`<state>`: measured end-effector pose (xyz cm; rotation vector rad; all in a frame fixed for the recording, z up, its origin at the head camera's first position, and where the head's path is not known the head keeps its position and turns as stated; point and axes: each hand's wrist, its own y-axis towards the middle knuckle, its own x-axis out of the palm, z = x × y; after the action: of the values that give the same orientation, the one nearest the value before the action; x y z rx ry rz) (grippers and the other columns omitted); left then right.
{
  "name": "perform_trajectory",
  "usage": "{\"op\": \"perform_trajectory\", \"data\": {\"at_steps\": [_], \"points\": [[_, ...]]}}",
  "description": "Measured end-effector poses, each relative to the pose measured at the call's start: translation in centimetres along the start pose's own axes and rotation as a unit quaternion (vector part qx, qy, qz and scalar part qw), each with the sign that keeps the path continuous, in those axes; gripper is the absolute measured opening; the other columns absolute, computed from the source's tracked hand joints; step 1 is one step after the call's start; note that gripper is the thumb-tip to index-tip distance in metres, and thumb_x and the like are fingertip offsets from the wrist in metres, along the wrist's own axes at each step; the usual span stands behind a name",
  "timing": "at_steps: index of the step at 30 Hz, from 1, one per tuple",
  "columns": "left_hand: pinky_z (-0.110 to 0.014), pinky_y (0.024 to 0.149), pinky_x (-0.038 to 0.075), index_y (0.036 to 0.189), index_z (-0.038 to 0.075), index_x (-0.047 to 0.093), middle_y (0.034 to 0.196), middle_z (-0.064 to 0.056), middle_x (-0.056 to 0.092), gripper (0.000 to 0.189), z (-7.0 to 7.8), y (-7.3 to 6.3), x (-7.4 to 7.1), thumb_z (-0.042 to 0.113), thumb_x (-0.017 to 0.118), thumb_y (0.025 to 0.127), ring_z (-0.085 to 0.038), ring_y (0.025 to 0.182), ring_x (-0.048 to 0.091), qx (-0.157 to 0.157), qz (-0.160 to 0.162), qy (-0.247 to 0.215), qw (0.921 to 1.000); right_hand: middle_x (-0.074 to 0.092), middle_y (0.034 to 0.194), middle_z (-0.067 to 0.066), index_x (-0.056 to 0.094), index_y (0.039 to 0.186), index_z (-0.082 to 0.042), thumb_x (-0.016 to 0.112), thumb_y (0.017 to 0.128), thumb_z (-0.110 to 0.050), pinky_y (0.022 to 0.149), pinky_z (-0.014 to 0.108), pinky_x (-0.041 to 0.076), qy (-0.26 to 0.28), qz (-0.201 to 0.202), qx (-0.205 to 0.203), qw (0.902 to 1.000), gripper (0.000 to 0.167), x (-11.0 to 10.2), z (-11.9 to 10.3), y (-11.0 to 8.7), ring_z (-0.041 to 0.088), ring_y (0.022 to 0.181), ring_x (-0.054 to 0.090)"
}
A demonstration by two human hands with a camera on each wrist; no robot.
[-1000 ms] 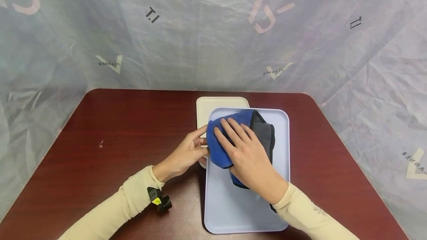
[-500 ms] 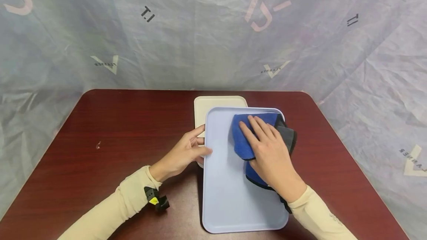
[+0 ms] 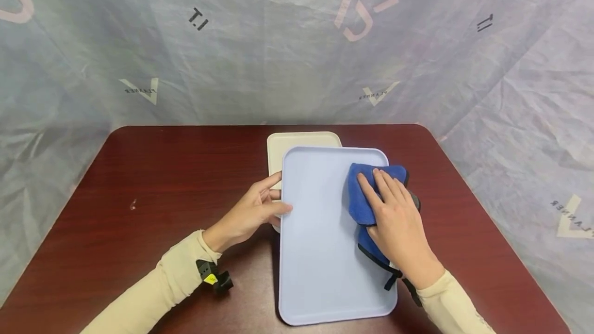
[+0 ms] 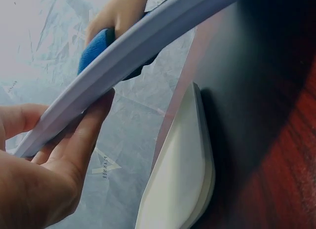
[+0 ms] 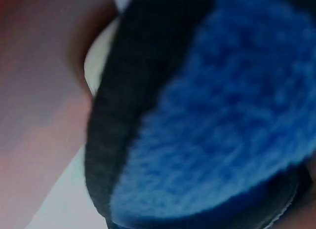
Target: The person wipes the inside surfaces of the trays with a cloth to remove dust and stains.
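Note:
My left hand [image 3: 246,215] holds the light blue tray [image 3: 320,282] by its left edge, thumb on the upper face and fingers underneath. In the left wrist view the tray [image 4: 133,41] is lifted and tilted off the table. At the tray's right side, my right hand [image 3: 399,226] holds a folded blue cloth [image 3: 359,202] with dark edging against the surface, its fingers spread over the top. Part of the cloth hangs past the tray's right edge. The right thumb is hidden. Blue pile and dark trim of the cloth [image 5: 222,115] fill most of the right wrist view.
A cream tray [image 3: 301,139] lies on the dark red table [image 3: 185,169], behind and partly under the blue tray. Grey printed sheeting [image 3: 260,55] hangs around the back and sides. A black strap mount [image 3: 213,274] sits on the left wrist.
My right hand has slid the cloth rightward across the tray, from its left edge to its right edge. The left hand has kept its hold on the tray, which now tilts slightly more.

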<state>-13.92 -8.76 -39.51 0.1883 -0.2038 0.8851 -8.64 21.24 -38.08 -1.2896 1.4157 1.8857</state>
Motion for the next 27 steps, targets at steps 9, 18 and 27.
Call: {"op": "perform_trajectory", "data": {"at_steps": [9, 18, 27], "points": [[-0.047, 0.066, 0.060, 0.156, 0.013, 0.029, 0.121, -0.028, 0.064, 0.074, 0.3, 0.1, -0.1, -0.008, 0.058, 0.091, -0.028, 0.089, 0.072, -0.004, -0.005, 0.006, 1.0000, 0.046, 0.146, 0.029, 0.047, 0.147, -0.003, 0.072, 0.073, 0.002, 0.111, 0.059, 0.034, 0.016, -0.002, -0.010, 0.9998, 0.079, 0.2, -1.0, 0.1, 0.042, 0.138, 0.040], [-0.049, 0.067, 0.060, 0.156, 0.015, 0.030, 0.124, -0.030, 0.062, 0.077, 0.1, 0.2, 0.0, -0.011, 0.058, 0.089, -0.032, 0.096, 0.071, 0.000, -0.011, -0.006, 0.9999, 0.038, 0.152, 0.029, 0.042, 0.150, -0.002, 0.063, 0.068, 0.010, 0.114, 0.057, 0.030, 0.037, -0.012, -0.063, 0.9972, 0.085, 0.2, -3.8, 3.1, 0.041, 0.144, 0.031], [-0.047, 0.065, 0.061, 0.156, 0.021, 0.030, 0.120, -0.023, 0.066, 0.078, -0.1, 0.2, -0.2, -0.010, 0.057, 0.089, -0.032, 0.091, 0.071, 0.004, -0.007, 0.007, 0.9999, 0.037, 0.153, 0.027, 0.041, 0.151, -0.003, 0.081, 0.064, -0.005, 0.117, 0.052, 0.027, 0.017, -0.032, -0.127, 0.9913, 0.096, 0.5, -6.6, 5.6, 0.040, 0.145, 0.030]]}}
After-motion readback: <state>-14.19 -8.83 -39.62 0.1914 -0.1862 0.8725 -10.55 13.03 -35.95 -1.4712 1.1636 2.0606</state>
